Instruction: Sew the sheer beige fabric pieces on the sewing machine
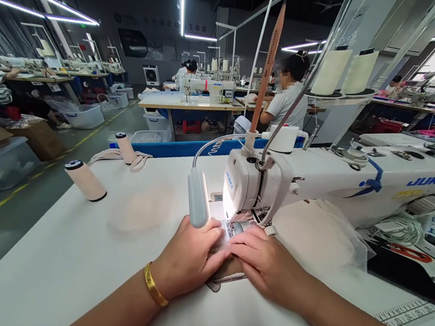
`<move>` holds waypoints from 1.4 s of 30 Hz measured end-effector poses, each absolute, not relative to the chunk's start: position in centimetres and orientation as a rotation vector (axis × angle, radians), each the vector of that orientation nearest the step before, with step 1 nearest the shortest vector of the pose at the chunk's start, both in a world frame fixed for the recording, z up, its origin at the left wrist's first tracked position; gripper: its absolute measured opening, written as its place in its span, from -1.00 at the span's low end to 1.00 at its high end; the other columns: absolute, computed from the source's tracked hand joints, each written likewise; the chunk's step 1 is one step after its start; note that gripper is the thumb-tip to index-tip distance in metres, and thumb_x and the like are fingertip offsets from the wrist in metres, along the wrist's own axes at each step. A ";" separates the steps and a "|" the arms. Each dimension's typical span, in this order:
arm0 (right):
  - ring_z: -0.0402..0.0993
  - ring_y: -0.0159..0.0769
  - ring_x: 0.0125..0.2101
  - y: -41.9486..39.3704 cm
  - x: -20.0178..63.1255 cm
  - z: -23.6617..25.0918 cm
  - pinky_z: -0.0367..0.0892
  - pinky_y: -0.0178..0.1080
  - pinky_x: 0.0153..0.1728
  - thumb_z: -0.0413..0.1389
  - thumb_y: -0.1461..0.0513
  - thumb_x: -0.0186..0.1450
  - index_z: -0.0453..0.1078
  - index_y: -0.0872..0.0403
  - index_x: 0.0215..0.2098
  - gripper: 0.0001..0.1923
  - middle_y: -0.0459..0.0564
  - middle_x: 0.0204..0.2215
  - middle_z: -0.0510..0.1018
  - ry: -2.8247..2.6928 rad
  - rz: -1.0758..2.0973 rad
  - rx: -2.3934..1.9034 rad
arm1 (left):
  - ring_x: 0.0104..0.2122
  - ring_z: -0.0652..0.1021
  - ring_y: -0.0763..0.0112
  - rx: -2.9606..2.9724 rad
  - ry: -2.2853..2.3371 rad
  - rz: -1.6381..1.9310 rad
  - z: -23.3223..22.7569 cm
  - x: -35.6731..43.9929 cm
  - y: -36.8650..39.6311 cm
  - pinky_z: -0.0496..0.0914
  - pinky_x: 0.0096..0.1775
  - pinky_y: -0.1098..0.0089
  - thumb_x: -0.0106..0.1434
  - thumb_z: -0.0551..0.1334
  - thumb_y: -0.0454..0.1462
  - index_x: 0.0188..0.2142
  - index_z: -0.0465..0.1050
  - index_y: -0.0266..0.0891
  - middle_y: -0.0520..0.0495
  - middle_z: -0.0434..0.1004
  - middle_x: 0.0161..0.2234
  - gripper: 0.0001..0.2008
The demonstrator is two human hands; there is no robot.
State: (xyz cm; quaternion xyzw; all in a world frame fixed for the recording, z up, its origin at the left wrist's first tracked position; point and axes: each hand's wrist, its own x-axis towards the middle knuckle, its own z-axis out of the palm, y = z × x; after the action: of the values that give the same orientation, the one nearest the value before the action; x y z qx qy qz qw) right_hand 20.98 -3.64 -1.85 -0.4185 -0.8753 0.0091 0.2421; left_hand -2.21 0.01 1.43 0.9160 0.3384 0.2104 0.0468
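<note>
L hand (188,257): flat, palm down, fingers together, pressing the fabric piece (224,260) onto the table; not clamped round anything. Gold bangle (154,285) on wrist.
R hand (266,263): also flat on the same piece, fingertips nr the needle area, touching L fingertips; fingers extended, pressing not pinching.
Fabric piece: small, pale, mostly hidden under both hands; lies on machine bed just in front of the presser foot (238,227). Edge peeks out below the hands.
Handling (judgement): looks thin, soft, light, limp; prob slides easy on the smooth top, so flat-palm pressure either side of the seam line suits it better than a pinch. Keep fingertips clear of needle.
Machine: white Juki sewing machine (347,182), head over the piece, body runs off to R.
Lamp: gooseneck lamp (197,197) hangs just above L hand, lit spot on needle plate.
Table: white table (53,264); thread cone (85,180) far L, second cone (126,147) behind it w/ tape-like strip; faint sheer patch (141,209) between cones & hands.
R side: bagged white material (326,234) under machine arm, cables, ruler strip at table edge.
Background: other people at sewing stations, well apart.
</note>
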 end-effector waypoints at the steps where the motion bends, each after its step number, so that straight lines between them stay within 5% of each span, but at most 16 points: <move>1: 0.46 -0.12 -0.22 -3.4 21.3 -1.8 0.34 -0.14 -0.21 0.03 0.47 0.32 0.50 -0.02 -0.11 -0.65 0.02 -0.22 0.60 -2.381 -0.044 -1.195 | -0.30 0.54 0.24 2.783 1.042 0.600 1.6 -2.3 0.0 0.42 -0.11 0.19 0.44 0.18 -0.09 -0.31 0.50 -0.19 -0.08 0.59 -0.25 -0.72; 5: 0.44 0.01 -0.12 -3.1 22.5 -1.3 0.31 -0.05 -0.15 0.02 0.48 0.31 0.51 0.04 -0.18 -0.69 0.10 -0.28 0.59 -2.209 -0.280 -1.311 | -0.43 0.44 0.34 2.719 0.930 0.612 2.0 -2.4 0.0 0.40 -0.17 0.23 0.50 0.09 -0.14 -0.43 0.43 -0.19 0.00 0.47 -0.44 -0.62; 11: 0.44 -0.17 -0.25 -4.4 21.2 0.2 0.35 -0.16 -0.21 0.00 0.32 0.45 0.47 -0.05 -0.09 -0.77 -0.02 -0.24 0.59 -2.394 0.199 -1.052 | -0.21 0.48 0.15 2.773 1.023 0.688 0.9 -2.5 0.5 0.42 -0.24 0.23 0.43 0.11 -0.29 -0.31 0.50 -0.22 -0.19 0.48 -0.19 -0.79; 18: 0.43 -0.05 -0.18 -2.8 24.4 0.3 0.29 -0.06 -0.14 0.05 0.47 0.30 0.47 0.02 -0.28 -0.74 0.07 -0.35 0.57 -2.109 -0.305 -1.320 | -0.24 0.47 0.19 2.781 0.922 0.634 0.6 -1.6 -0.7 0.43 -0.16 0.16 0.43 0.16 -0.26 -0.34 0.52 -0.21 -0.16 0.49 -0.17 -0.78; 23: 0.46 -0.16 -0.17 -4.5 22.0 0.1 0.33 -0.17 -0.19 -0.03 0.45 0.30 0.42 0.00 -0.10 -0.67 0.01 -0.21 0.59 -2.372 0.043 -0.954 | -0.21 0.49 0.18 2.832 0.810 0.677 0.7 -1.3 -1.0 0.43 -0.11 0.15 0.45 0.12 -0.32 -0.32 0.50 -0.22 -0.12 0.54 -0.27 -0.77; 28: 0.38 -0.20 -0.33 -4.7 21.4 -0.3 0.22 -0.20 -0.34 -0.05 0.50 0.25 0.34 0.02 -0.31 -0.71 -0.05 -0.40 0.50 -2.489 0.108 -1.114 | -0.23 0.52 0.22 2.848 0.790 0.721 0.7 -1.4 -0.9 0.44 -0.13 0.19 0.47 0.10 -0.33 -0.22 0.53 -0.19 -0.10 0.57 -0.30 -0.78; 36: 0.44 -0.19 -0.26 -5.2 21.5 0.0 0.21 -0.18 -0.30 0.02 0.42 0.37 0.40 0.01 -0.15 -0.78 -0.03 -0.29 0.55 -2.503 0.116 -1.078 | -0.28 0.49 0.24 2.852 0.792 0.748 0.4 -1.4 -1.1 0.39 -0.17 0.22 0.49 0.06 -0.36 -0.22 0.54 -0.18 -0.09 0.56 -0.32 -0.73; 38: 0.43 -0.20 -0.28 -5.1 21.5 0.0 0.22 -0.19 -0.31 0.09 0.32 0.43 0.38 0.02 -0.21 -0.92 -0.05 -0.31 0.54 -2.510 0.156 -1.120 | -0.26 0.49 0.24 2.805 0.805 0.717 0.4 -1.5 -1.0 0.38 -0.16 0.22 0.47 0.08 -0.36 -0.22 0.52 -0.18 -0.08 0.55 -0.31 -0.77; 42: 0.39 -0.23 -0.36 -4.5 21.7 -0.6 0.22 -0.21 -0.35 0.02 0.32 0.49 0.35 0.01 -0.30 -0.81 -0.07 -0.37 0.52 -2.448 0.184 -1.140 | -0.27 0.47 0.24 2.677 0.909 0.622 0.4 -1.5 -0.8 0.36 -0.20 0.22 0.36 0.24 -0.28 -0.25 0.44 -0.21 -0.08 0.50 -0.27 -0.95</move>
State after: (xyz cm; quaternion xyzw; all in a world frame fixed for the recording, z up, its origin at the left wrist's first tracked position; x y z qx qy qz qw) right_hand 21.66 -4.48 -0.65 -0.4114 -0.8830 0.0663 0.2158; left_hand -1.46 -0.79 0.43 0.9178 0.3115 0.2133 0.1232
